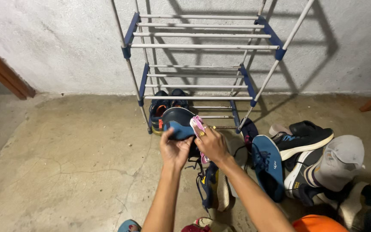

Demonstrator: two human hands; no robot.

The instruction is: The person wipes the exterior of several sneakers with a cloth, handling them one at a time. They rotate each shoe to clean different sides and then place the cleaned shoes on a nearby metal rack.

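My left hand (174,150) grips a dark blue shoe (177,122) by its heel, sole turned up towards me. My right hand (212,144) is on the same shoe's right side and has a pink and white cloth (198,126) under its fingers. Both hands hover just in front of the bottom shelf of a metal shoe rack (202,46) with blue joints. A pair of dark blue shoes with orange insides (165,106) stands on the rack's lowest level, behind the held shoe.
A heap of shoes lies on the concrete floor to the right: a blue sneaker (268,165), a black sneaker (305,137), a grey cap (340,161). Another blue shoe (213,189) lies below my hands. An orange object (318,224) sits at the bottom edge. White wall behind.
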